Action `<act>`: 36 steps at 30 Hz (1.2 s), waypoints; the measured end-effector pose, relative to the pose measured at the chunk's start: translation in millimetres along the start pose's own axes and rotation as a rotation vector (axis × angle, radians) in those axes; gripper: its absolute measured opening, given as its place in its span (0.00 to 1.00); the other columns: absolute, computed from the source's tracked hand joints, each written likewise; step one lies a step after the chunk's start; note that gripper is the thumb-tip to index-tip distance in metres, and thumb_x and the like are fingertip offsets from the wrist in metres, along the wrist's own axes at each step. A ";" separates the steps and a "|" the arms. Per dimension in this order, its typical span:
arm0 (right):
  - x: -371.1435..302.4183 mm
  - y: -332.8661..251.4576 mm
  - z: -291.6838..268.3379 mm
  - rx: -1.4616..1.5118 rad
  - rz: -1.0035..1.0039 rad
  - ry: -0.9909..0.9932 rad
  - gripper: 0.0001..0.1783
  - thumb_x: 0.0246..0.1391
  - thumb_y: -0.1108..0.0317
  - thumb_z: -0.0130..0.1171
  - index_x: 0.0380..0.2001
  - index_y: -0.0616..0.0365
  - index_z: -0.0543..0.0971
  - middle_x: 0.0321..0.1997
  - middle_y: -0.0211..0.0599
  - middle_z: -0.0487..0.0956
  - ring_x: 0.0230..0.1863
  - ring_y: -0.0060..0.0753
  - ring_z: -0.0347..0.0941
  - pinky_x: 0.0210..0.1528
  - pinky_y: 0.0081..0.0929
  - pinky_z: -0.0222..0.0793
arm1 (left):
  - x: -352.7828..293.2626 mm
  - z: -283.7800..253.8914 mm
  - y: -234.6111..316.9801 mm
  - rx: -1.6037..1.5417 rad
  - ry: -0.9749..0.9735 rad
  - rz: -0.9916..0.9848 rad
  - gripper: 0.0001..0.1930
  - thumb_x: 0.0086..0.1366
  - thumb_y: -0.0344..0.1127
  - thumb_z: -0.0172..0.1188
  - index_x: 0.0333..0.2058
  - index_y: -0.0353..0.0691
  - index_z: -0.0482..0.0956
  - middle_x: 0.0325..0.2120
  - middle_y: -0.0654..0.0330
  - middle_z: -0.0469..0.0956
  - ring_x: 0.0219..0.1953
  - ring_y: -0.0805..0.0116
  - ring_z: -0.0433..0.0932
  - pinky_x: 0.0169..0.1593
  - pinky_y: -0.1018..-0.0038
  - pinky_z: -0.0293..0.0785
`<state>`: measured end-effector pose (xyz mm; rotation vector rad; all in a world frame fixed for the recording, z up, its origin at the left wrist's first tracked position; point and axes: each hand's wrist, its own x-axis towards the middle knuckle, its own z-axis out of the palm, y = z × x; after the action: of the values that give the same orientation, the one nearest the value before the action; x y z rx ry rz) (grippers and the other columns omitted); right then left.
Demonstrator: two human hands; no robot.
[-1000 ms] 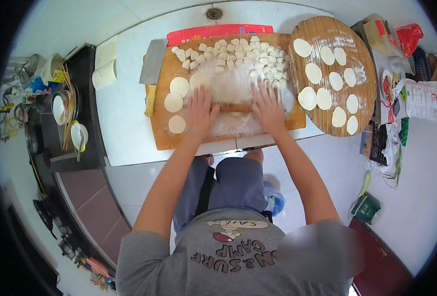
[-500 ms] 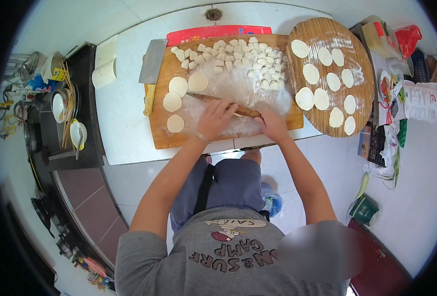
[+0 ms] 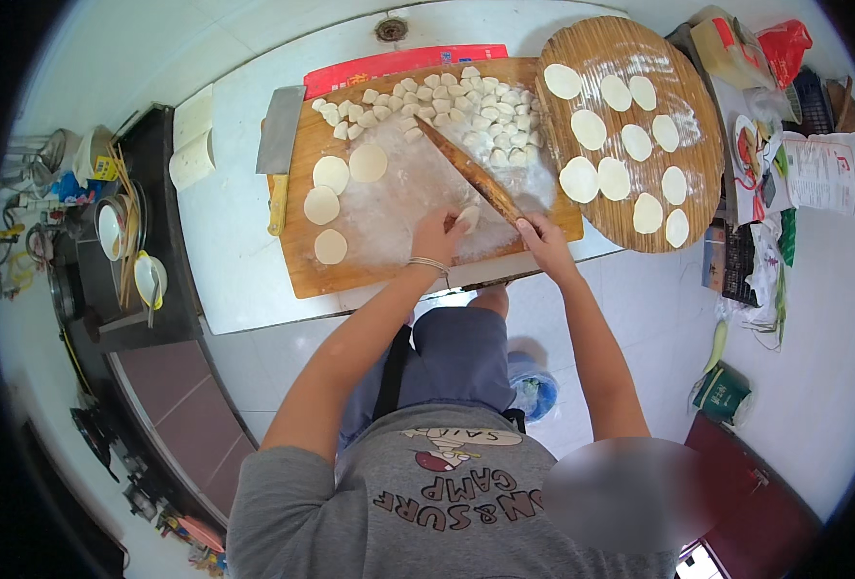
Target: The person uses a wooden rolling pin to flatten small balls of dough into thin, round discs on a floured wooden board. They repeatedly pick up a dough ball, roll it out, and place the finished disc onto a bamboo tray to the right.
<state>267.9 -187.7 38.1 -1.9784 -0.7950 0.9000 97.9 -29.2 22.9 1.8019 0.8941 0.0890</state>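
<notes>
- Left hand [image 3: 435, 235]: pinching the edge of one dough round [image 3: 468, 219], above the floured cutting board [image 3: 302, 265].
- Right hand [image 3: 546, 247]: clasped on the near end of a wooden rolling pin [image 3: 471, 176], which slants away to the left.
- Dough round: between the hands, just left of the pin's held end.
- Round wooden board [image 3: 703, 106]: eleven flat dough wrappers [image 3: 589, 129] on it.
- White bowl [image 3: 145, 280], far left: one utensil [image 3: 151, 304] in it.
- Blue bin [image 3: 520, 366], on the floor [image 3: 654, 318]: contents unclear.
</notes>
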 end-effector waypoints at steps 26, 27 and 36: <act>57.6 -14.9 32.0 -0.890 -0.379 0.254 0.33 0.59 0.54 0.48 0.67 0.45 0.61 0.73 0.43 0.54 0.71 0.55 0.49 0.69 0.62 0.40 | 18.1 -65.1 -39.0 0.800 0.303 0.234 0.37 0.65 0.51 0.51 0.68 0.41 0.51 0.70 0.49 0.46 0.71 0.47 0.47 0.70 0.54 0.43; 46.3 -4.2 29.0 -0.962 -0.395 0.228 0.33 0.59 0.54 0.48 0.67 0.44 0.61 0.73 0.43 0.53 0.71 0.56 0.49 0.69 0.62 0.40 | 9.5 -64.0 -40.9 0.789 0.268 0.273 0.37 0.66 0.51 0.51 0.68 0.41 0.52 0.70 0.48 0.47 0.70 0.46 0.47 0.70 0.54 0.44; 58.3 -12.6 39.8 -0.831 -0.415 0.226 0.34 0.58 0.54 0.48 0.68 0.43 0.60 0.73 0.42 0.54 0.72 0.60 0.46 0.71 0.63 0.32 | 7.5 -69.1 -50.0 0.777 0.389 0.293 0.39 0.63 0.51 0.53 0.67 0.38 0.54 0.69 0.47 0.50 0.70 0.44 0.48 0.69 0.51 0.45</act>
<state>265.1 -120.2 14.3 -2.3903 -1.5358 0.0724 45.3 36.7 7.9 2.7019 1.0048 0.3221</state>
